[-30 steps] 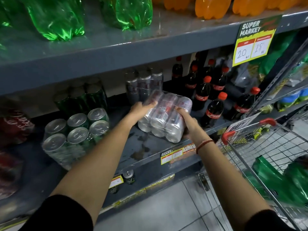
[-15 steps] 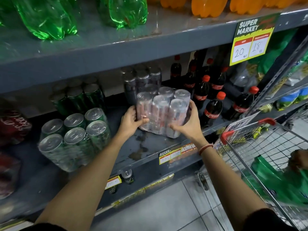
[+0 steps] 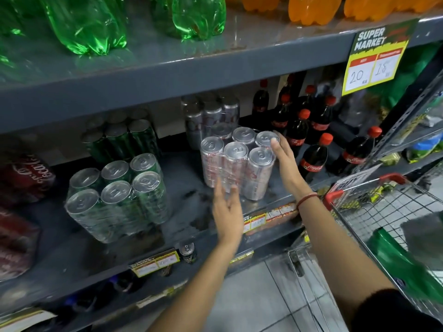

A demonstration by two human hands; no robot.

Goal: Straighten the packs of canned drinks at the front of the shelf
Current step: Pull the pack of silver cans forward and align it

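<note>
A shrink-wrapped pack of silver cans [image 3: 236, 161] stands upright near the front of the grey shelf [image 3: 187, 178]. My left hand [image 3: 227, 207] is just in front of the pack's lower face, fingers apart and holding nothing. My right hand [image 3: 285, 164] lies flat against the pack's right side, fingers extended and touching the top right can. A pack of green cans [image 3: 117, 195] stands upright to the left, near the front edge. Behind each front pack another pack stands in shadow.
Cola bottles with red caps [image 3: 314, 159] stand right of the silver pack. A red-wrapped cola pack [image 3: 24, 178] is at the far left. A wire shopping trolley [image 3: 374, 212] with a green bag is at my right. A loose can [image 3: 188, 251] sits below.
The silver pack went from tilted in both hands to standing upright on the shelf. Both hands have released their grip; the left one has drawn back to the front.
</note>
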